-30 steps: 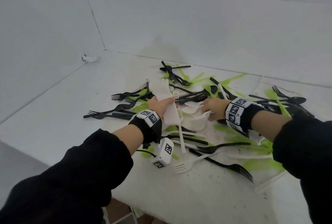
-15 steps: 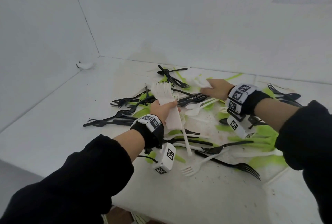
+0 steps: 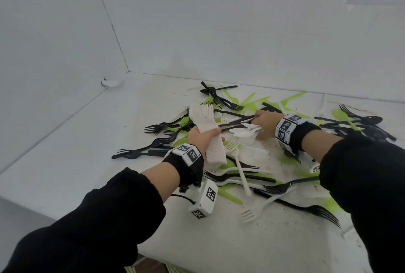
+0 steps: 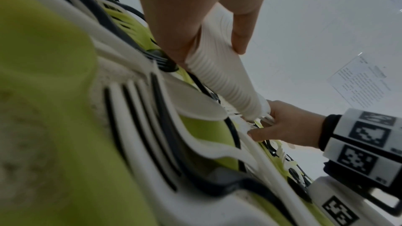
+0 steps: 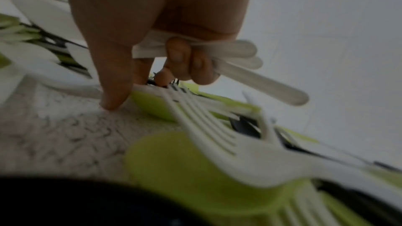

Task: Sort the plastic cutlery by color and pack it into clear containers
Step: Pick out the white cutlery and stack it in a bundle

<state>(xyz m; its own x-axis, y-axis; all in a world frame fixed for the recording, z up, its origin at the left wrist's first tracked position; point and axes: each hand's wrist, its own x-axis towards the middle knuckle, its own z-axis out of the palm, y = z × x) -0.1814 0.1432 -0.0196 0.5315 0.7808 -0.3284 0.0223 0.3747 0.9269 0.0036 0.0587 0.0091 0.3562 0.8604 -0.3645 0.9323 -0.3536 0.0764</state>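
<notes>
A tight stack of white forks (image 3: 206, 132), of matt plastic finely ribbed along the nested edges, is gripped by the left hand (image 3: 202, 139). Several white spoons (image 5: 217, 56) of smooth plastic with a faint sheen are held in the right hand (image 3: 264, 123). Glossy black plastic is seen in the black forks (image 3: 140, 153), matt plastic in the green cutlery (image 3: 230, 196). The counter (image 3: 65, 163) is shown as a matt white surface, rough and speckled in the right wrist view. Black cloth is worn as sleeves (image 3: 98, 224); the wrist bands (image 3: 189, 154) carry smooth white printed blocks.
</notes>
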